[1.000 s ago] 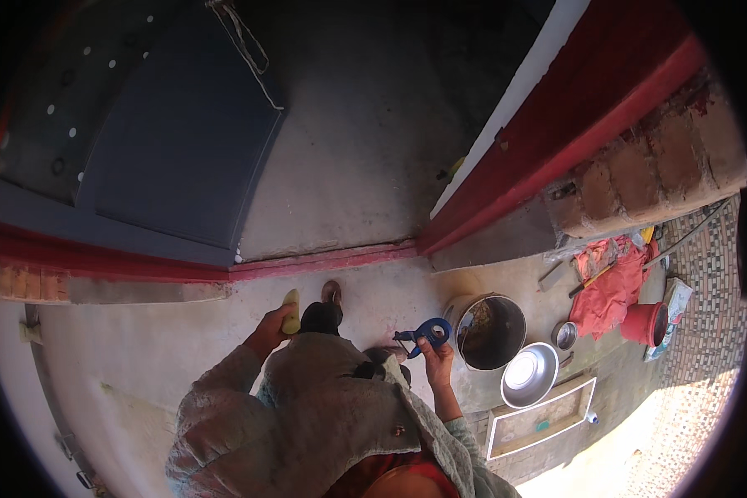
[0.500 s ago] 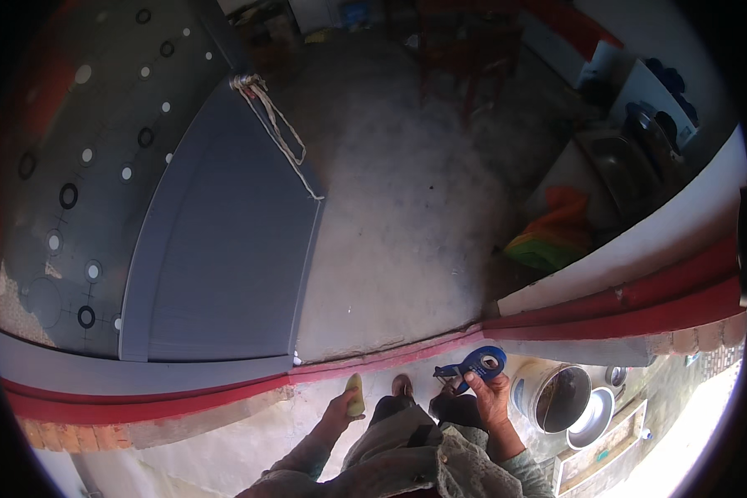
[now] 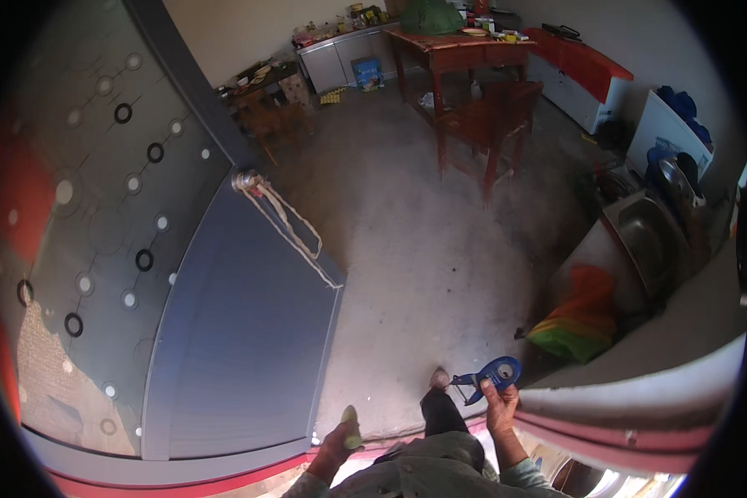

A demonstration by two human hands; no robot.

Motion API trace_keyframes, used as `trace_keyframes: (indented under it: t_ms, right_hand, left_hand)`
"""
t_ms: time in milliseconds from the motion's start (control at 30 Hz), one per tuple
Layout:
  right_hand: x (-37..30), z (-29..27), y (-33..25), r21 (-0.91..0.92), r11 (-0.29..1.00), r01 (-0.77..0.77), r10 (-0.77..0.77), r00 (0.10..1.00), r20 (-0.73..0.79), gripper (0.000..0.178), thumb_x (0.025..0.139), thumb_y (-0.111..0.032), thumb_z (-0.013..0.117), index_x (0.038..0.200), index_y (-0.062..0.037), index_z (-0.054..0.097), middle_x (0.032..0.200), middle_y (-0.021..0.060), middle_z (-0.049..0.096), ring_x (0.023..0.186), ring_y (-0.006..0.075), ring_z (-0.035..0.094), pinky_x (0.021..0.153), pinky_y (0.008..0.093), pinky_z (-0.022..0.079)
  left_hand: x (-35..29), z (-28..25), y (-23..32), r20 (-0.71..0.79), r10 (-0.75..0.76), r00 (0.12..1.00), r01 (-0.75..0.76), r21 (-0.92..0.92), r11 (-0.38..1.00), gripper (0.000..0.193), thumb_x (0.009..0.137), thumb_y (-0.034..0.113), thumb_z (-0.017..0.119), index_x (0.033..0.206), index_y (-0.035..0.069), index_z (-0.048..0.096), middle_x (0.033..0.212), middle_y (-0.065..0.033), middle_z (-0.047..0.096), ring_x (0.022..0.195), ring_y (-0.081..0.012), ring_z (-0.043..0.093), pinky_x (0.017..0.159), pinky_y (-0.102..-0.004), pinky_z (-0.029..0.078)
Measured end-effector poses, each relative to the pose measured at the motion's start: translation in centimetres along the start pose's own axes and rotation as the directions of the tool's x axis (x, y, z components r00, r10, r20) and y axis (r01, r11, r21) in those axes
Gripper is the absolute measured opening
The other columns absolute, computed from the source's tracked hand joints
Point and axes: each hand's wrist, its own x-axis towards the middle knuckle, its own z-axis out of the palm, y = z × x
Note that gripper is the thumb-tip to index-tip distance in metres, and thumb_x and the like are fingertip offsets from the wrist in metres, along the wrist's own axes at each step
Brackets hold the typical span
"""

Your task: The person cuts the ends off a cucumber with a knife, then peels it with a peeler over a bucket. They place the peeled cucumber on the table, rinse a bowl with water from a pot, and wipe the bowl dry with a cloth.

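Note:
My left hand (image 3: 334, 448) is closed around a pale green, elongated vegetable (image 3: 351, 422), whose rounded tip points upward; its exact kind does not show. To the right, my right hand (image 3: 500, 405) grips a blue Y-shaped peeler (image 3: 500, 373) by its broad oval handle, which has a round opening. The peeler's forked end points left, above my foot. The two hands are apart, and the vegetable and peeler do not touch.
On the left stands a grey door (image 3: 241, 357) with a rope (image 3: 286, 220) on its handle. Inside are a red-brown table (image 3: 423, 51), a chair (image 3: 490, 120), a metal sink (image 3: 649, 228) and an orange-green cloth bundle (image 3: 577, 319). A pink-red sill (image 3: 398, 438) crosses below.
I have stepped forward over the doorway sill, and my view has lifted, showing more of the room. Both hands keep hold of the vegetable and the peeler.

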Motion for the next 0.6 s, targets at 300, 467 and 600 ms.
trace_keyframes:
  t_ms: [300, 467, 600]
  right_hand:
    - [19.7, 7.8, -2.0, 0.118, 0.992, -0.043, 0.031, 0.994, 0.103, 0.017, 0.08, -0.011, 0.064, 0.092, 0.0004, 0.059, 0.082, 0.0052, 0.062, 0.073, 0.0135, 0.059, 0.072, 0.0293, 0.048]
    - [27.6, 13.4, -3.5, 0.096, 0.993, -0.069, 0.047, 0.975, 0.217, 0.017, 0.08, -0.01, 0.063, 0.091, 0.0022, 0.058, 0.083, 0.0041, 0.06, 0.074, 0.0116, 0.057, 0.072, 0.0283, 0.048]
    - [34.7, 20.0, -4.7, 0.139, 0.99, -0.035, -0.006, 0.959, 0.282, 0.013, 0.08, -0.009, 0.063, 0.087, 0.0014, 0.06, 0.08, 0.0023, 0.061, 0.073, 0.0084, 0.055, 0.069, 0.0242, 0.045]
  left_hand:
    - [7.3, 6.1, 12.5, -0.212, -0.021, 0.977, 0.005, -0.074, 0.997, 0.034, 0.084, 0.03, 0.056, 0.108, 0.006, 0.052, 0.087, -0.0051, 0.056, 0.073, -0.02, 0.058, 0.061, -0.0407, 0.052]
    - [12.0, 8.8, 17.4, -0.232, 0.033, 0.972, -0.056, -0.097, 0.994, 0.037, 0.084, 0.036, 0.056, 0.108, 0.007, 0.051, 0.088, -0.0056, 0.054, 0.076, -0.0216, 0.056, 0.063, -0.0432, 0.05]
    - [16.7, 10.9, 20.8, -0.249, -0.006, 0.969, -0.015, -0.084, 0.996, 0.037, 0.082, 0.037, 0.058, 0.106, 0.009, 0.053, 0.088, -0.005, 0.054, 0.077, -0.0207, 0.056, 0.063, -0.0414, 0.051]
